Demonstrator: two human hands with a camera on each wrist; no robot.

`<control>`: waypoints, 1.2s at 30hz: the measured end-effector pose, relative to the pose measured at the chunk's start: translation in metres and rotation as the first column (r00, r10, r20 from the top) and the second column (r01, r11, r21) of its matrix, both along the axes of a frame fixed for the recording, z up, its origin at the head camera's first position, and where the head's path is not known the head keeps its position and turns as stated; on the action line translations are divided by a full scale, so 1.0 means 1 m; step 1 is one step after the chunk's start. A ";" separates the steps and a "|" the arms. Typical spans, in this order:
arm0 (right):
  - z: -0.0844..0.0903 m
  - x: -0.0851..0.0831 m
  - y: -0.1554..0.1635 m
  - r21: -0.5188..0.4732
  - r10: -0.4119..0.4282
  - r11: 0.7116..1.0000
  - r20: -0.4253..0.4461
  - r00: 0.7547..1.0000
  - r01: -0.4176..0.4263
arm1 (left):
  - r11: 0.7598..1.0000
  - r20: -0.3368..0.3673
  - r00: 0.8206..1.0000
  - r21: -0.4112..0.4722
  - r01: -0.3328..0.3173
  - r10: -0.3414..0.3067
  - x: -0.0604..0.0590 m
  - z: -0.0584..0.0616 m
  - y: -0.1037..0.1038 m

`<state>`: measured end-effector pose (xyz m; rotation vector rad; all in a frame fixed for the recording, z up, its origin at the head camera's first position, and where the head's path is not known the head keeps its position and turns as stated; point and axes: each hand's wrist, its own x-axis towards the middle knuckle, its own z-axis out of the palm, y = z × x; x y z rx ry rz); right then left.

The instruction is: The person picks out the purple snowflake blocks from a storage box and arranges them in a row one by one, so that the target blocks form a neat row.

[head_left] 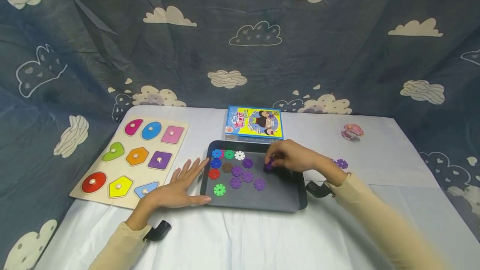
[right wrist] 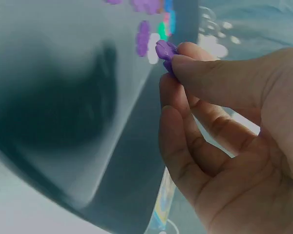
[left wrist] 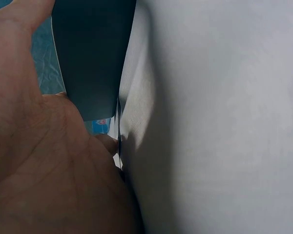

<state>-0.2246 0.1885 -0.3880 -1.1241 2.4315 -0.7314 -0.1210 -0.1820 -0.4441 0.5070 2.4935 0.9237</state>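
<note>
purple snowflake piece (head_left: 268, 166) pinched in right hand (head_left: 294, 157).

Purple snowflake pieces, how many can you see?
7: five loose in the tray (first), one pinched in the right hand, one on the table beside that wrist. More may hide under the hand.

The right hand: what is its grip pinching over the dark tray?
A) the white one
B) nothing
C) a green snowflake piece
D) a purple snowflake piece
D: the right hand pinches a purple snowflake piece between thumb and fingertips above the tray.
</note>
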 end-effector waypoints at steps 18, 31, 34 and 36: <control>-0.002 0.014 0.047 -0.203 -0.179 0.964 -0.014 0.984 0.172 | 1.000 0.004 1.000 -0.004 -0.004 0.004 0.000 0.000 0.001; 0.000 0.025 0.088 -0.253 -0.279 0.929 -0.002 0.960 0.269 | 1.000 -0.003 1.000 -0.003 -0.001 0.001 0.000 0.000 0.001; 0.001 0.026 0.095 -0.231 -0.318 0.922 -0.001 0.948 0.310 | 1.000 -0.005 1.000 -0.002 -0.002 0.002 0.000 0.000 0.000; 0.002 0.027 0.100 -0.206 -0.352 0.916 -0.001 0.936 0.345 | 1.000 -0.004 1.000 -0.003 -0.003 0.003 0.001 0.000 0.000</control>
